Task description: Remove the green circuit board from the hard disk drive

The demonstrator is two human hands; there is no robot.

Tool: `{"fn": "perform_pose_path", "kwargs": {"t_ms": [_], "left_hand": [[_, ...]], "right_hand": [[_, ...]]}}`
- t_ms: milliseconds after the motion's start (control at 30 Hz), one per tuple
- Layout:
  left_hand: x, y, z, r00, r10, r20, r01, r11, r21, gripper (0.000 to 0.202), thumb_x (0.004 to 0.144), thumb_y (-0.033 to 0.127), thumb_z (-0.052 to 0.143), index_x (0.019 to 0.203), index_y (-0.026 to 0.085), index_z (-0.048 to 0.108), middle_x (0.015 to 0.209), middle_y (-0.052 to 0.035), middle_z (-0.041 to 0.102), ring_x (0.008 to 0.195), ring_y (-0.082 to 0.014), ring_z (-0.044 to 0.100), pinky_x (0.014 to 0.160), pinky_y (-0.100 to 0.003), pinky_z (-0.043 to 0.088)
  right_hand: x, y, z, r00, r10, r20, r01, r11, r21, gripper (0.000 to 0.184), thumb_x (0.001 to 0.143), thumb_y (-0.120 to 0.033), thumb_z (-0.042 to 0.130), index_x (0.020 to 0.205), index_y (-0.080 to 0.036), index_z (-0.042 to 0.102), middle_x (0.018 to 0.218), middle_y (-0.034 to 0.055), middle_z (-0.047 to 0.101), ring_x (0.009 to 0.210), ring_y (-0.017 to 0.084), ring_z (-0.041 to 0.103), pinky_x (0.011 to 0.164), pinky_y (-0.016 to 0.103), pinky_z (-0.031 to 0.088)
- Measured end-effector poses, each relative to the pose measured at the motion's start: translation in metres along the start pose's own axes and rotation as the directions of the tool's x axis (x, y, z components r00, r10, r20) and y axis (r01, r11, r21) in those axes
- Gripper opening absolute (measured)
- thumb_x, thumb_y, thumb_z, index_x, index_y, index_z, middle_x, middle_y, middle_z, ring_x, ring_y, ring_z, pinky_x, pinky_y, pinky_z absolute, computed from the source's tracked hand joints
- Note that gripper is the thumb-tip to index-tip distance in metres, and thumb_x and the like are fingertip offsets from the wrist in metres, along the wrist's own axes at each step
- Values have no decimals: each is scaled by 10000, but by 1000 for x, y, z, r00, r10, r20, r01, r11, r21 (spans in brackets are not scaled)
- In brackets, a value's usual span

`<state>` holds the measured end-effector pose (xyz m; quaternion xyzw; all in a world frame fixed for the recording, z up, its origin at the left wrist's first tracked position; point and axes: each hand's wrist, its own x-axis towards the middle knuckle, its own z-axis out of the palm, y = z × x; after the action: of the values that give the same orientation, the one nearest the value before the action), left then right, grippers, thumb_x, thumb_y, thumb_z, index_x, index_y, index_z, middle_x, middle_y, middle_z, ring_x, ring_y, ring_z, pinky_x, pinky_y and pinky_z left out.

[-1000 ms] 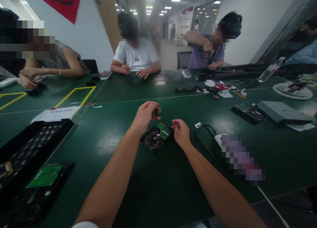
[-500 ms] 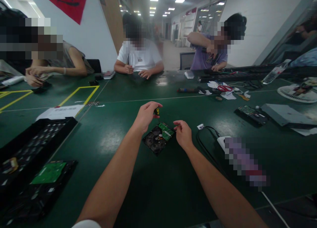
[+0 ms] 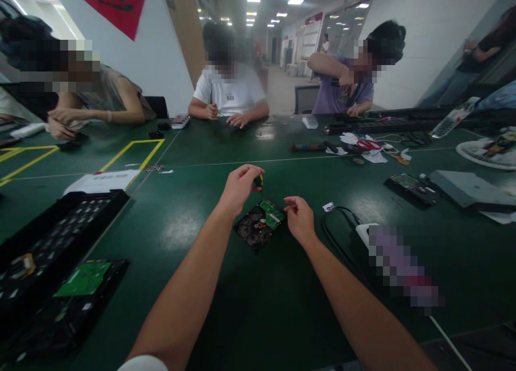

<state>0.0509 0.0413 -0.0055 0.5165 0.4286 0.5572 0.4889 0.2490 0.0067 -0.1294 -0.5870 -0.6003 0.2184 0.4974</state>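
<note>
A black hard drive [image 3: 255,228] with a green circuit board [image 3: 271,212] on its far end lies on the green table [image 3: 250,295] in front of me. My left hand [image 3: 238,187] hovers just above its far corner, fingers pinched round a small black and yellow screwdriver handle [image 3: 258,182] that points down at the board. My right hand [image 3: 300,219] rests beside the drive's right edge, fingers curled, thumb and forefinger touching the board's corner.
Black trays [image 3: 52,242] holding more drives and a green board [image 3: 83,278] sit at my left. A black cable [image 3: 334,228] and white plug lie at right, another drive [image 3: 410,185] and grey box [image 3: 470,188] beyond. Three people sit across the table; red scissors [image 3: 368,144] lie there.
My left hand has turned slightly on the screwdriver handle and stayed over the drive. My right hand has held its place. The view has shifted a little.
</note>
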Motion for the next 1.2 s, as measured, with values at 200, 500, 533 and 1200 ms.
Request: {"fn": "perform_pose_path", "kwargs": {"t_ms": [200, 500, 533, 1200], "left_hand": [[-1, 2, 1, 997, 56, -45, -49, 988, 144, 208, 858, 363, 635, 892, 212, 774, 944, -69, 700, 822, -194, 630, 549, -242, 523], [-1, 0, 3, 993, -100, 62, 112, 961, -251, 188, 809, 330, 667, 937, 197, 708, 961, -71, 737, 896, -196, 707, 655, -260, 565], [-1, -1, 2, 995, -91, 49, 100, 965, -243, 191, 817, 342, 670, 927, 192, 710, 958, -73, 734, 895, -196, 703, 681, -278, 580], [-6, 3, 9, 996, -70, 61, 77, 989, -123, 221, 866, 378, 717, 961, 190, 648, 981, -117, 769, 970, -247, 725, 601, -264, 565]], "right_hand": [[0, 0, -1, 1000, -2, -1, 2, 1000, -9, 377, 821, -91, 480, 1096, -203, 713, 1046, 65, 737, 821, 194, 741, 813, 359, 572], [-1, 2, 0, 1000, 1, -5, -1, 1000, 10, 370, 810, -82, 481, 1074, -209, 707, 1090, 67, 733, 829, 188, 738, 811, 355, 572], [-1, 1, 0, 1000, 1, -3, -1, 1000, 10, 370, 810, -83, 483, 1076, -209, 708, 1090, 67, 732, 830, 189, 738, 810, 355, 572], [-1, 0, 0, 1000, -14, 1, 14, 1000, 9, 384, 806, -72, 458, 1068, -202, 707, 1079, 62, 712, 817, 178, 733, 793, 342, 565]]}}
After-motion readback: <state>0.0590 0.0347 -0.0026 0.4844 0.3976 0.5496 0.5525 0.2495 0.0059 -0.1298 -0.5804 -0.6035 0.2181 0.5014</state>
